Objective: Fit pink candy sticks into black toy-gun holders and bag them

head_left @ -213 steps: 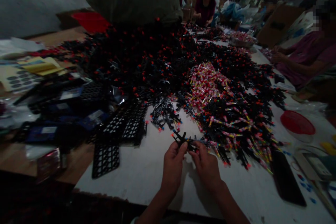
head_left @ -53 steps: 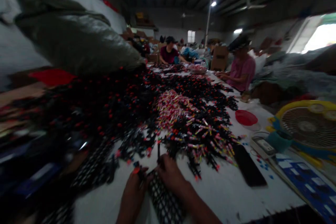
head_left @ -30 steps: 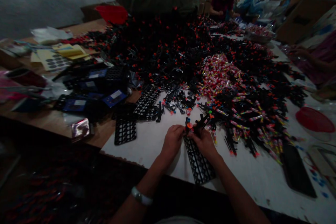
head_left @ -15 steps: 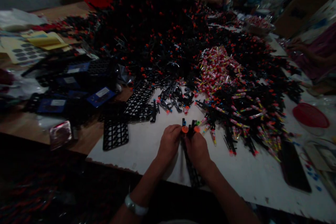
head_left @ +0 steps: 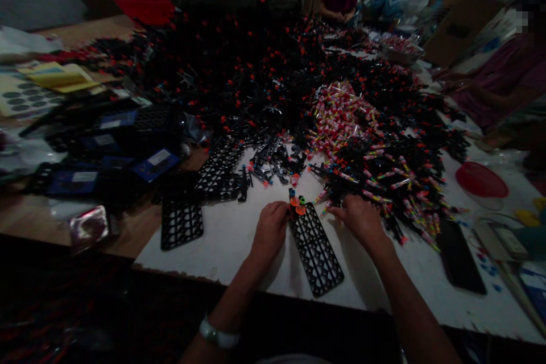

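Observation:
My left hand (head_left: 272,226) is closed at the head of a black plastic grid tray (head_left: 318,253). Its fingertips pinch small black toy guns (head_left: 293,210) with orange, blue and green tips, gathered at the tray's upper end. The tray lies slanted on the white tabletop, its rows of holes showing. To the right, my right hand (head_left: 362,219) is over the near edge of a pile of black toy pieces and striped tubes (head_left: 375,182). Its thumb stands apart from the other fingers, whose tips are partly hidden; I see nothing held in it.
Another grid tray (head_left: 182,224) lies to the left, near packs with blue labels (head_left: 157,164). Red-and-white tubes (head_left: 341,116) are heaped before a large dark mound. At right are a red basket (head_left: 482,179) and a black phone (head_left: 461,256). Two people work beyond.
My right hand has left the toy guns beside my left hand and moved right to the pile. The tray now lies flat, in full view. My left hand stays at its top end.

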{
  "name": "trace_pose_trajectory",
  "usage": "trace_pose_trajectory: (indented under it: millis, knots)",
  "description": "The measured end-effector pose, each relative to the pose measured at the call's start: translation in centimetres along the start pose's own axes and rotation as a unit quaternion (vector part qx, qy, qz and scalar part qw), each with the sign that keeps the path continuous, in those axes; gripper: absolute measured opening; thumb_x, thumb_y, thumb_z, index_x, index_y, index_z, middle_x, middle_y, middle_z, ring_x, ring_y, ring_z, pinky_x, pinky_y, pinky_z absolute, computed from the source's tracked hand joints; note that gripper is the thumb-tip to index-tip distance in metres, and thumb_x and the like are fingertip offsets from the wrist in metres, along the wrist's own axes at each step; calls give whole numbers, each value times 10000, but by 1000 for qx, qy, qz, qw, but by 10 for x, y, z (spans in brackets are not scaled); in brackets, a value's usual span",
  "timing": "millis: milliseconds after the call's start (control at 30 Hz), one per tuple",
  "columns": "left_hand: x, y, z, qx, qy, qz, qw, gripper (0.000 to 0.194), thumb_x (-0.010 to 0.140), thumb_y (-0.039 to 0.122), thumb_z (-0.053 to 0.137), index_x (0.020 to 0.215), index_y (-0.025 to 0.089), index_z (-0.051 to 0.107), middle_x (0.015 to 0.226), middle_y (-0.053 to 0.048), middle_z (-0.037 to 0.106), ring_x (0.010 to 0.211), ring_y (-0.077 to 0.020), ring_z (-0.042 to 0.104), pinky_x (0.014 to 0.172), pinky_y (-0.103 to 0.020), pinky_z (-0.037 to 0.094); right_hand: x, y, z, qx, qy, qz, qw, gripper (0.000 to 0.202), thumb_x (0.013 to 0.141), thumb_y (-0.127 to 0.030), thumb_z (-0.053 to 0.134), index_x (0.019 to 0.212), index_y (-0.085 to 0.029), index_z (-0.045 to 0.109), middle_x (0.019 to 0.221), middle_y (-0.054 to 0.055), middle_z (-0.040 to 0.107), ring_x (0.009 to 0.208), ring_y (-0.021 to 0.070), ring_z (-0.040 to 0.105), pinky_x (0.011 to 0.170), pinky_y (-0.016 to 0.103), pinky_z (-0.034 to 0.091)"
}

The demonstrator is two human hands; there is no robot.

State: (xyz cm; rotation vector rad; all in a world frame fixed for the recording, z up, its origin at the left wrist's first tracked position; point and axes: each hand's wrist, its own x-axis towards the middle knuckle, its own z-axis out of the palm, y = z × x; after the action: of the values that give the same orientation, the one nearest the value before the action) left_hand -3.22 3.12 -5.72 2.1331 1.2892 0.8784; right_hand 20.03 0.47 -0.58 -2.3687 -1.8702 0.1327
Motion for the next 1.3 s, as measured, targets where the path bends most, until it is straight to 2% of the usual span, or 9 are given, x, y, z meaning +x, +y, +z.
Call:
trace_pose_trajectory:
  millis: [167,300,400,467,567,767,933,1133,1300]
  knots:
    - [-7,1,-7,-27,-34,13,999,347,837,215,515,1181,179,516,1145,-102,588,1074,-235,515,935,-412,423,-20,-10,26,217,20,20,976,196,815,-374,585,847,-185,545,763,53,625,665,200,611,596,297,441]
    - [-6,4,-5,16,-40,8,999,387,766,312,638,1114,174,541,1109,-103,608,1048,-267,522,907,-433,423,-19,-38,33,537,-42,25,842,282,798,-413,567,971,-201,499,736,-17,590,555,136,596,521,252,480]
    - [-3,4,-3,29,-43,8,999,308,774,278,625,1060,181,562,1030,-82,629,992,-258,539,869,-425,430,-11,-58,38,646,-81,25,759,280,785,-400,573,967,-205,486,712,-33,597,544,126,613,511,238,507]
    - [-2,4,-3,25,-48,13,998,314,774,269,627,1069,184,560,1025,-77,627,997,-257,536,871,-421,426,-6,-63,41,626,-72,31,775,269,778,-415,583,923,-201,505,631,-42,594,485,130,594,469,232,492]
    - [-3,5,-4,22,-55,11,998,327,774,262,632,1081,178,555,1025,-80,622,1007,-259,528,878,-421,420,-3,-65,45,517,-31,17,855,240,828,-432,526,890,-200,527,541,-43,570,434,141,561,459,240,464]
    - [-3,5,-4,22,-57,9,998,297,794,215,593,1084,163,556,1051,-93,615,1021,-260,521,886,-422,410,-14,-76,48,301,36,-64,951,149,856,-275,448,958,-182,502,835,59,619,724,202,612,610,283,451]
    - [-2,7,-4,27,-59,4,998,328,770,241,642,1078,160,561,1036,-97,619,1010,-271,530,877,-426,417,4,-51,28,231,20,-177,956,141,847,-156,450,954,-186,536,900,44,585,788,166,570,695,262,451]
    - [-2,8,-5,33,-61,1,998,333,763,256,669,1067,175,559,1044,-78,614,1008,-256,526,883,-416,415,46,-9,-4,-9,100,-18,995,135,856,-186,544,976,-149,593,1042,129,535,868,233,577,662,304,461]
    - [-5,5,-5,12,-65,18,998,325,813,236,606,1123,171,537,1091,-88,607,1042,-246,515,916,-409,404,12,-14,3,248,103,-8,963,150,879,-275,516,968,-159,550,937,110,615,791,210,615,672,320,502]
